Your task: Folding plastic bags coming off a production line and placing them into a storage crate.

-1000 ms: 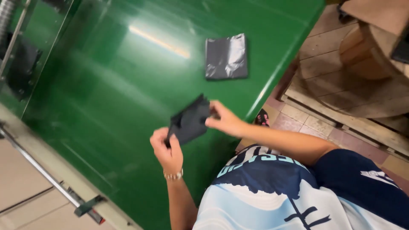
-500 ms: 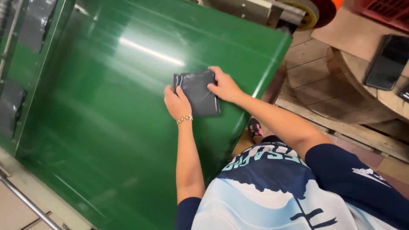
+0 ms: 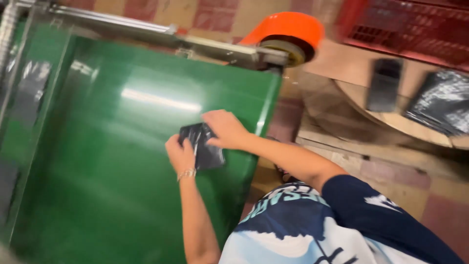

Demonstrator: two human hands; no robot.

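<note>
Pressing down on the small black plastic packet (image 3: 204, 145) with both hands, same spot on the green belt (image 3: 97, 171) as half a second ago, close to its right edge. Left hand (image 3: 180, 155) flat along the packet's left side, fingers curled onto it, bracelet at the wrist; right hand (image 3: 224, 128) clamped over the top right corner, palm down. Packet now more crumpled and tucked under the fingers than before, when it lay flatter and squarer between the hands. View swung upward and blurred since then: orange roller cover (image 3: 288, 30) at the belt's far end now in sight, red crate (image 3: 405, 29) beyond it, contents impossible to make out. Round wooden table (image 3: 391, 120) off to the right, carrying a dark flat item (image 3: 385, 84) and a black packet (image 3: 439, 101).
</note>
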